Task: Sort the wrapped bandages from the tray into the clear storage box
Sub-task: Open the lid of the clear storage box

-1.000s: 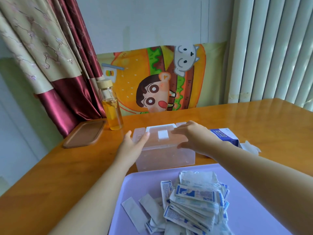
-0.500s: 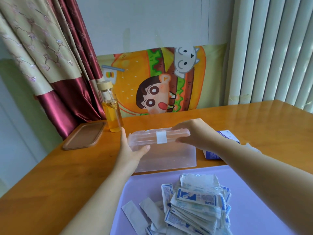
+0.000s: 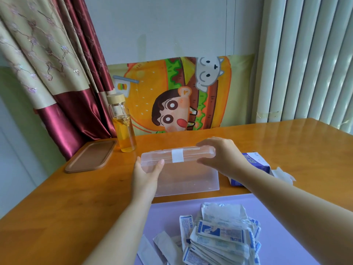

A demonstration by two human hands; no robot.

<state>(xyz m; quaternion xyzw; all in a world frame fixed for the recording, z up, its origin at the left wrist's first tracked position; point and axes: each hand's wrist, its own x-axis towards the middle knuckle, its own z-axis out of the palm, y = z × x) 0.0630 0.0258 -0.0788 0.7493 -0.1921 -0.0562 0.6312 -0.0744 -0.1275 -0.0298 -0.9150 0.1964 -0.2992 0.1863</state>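
The clear storage box (image 3: 183, 176) lies on the wooden table just beyond the tray, tipped so a broad frosted face points at me and its white latch (image 3: 177, 155) sits on the upper edge. My left hand (image 3: 147, 171) grips the box's left end, thumb across the front. My right hand (image 3: 221, 157) curls over the upper right end, thumb underneath. The lilac tray (image 3: 168, 213) is nearest me and holds a loose pile of several blue-and-white wrapped bandages (image 3: 219, 236).
A glass bottle of amber liquid (image 3: 124, 129) and a brown oblong tray (image 3: 90, 158) stand at the back left. A blue-and-white carton (image 3: 254, 163) and crumpled white paper (image 3: 282, 174) lie right of the box. A cartoon cushion (image 3: 172, 96) leans on the wall.
A second ago the box stood upright with both hands at its lid. It has since been tipped over toward me, and both hands now hold its ends.
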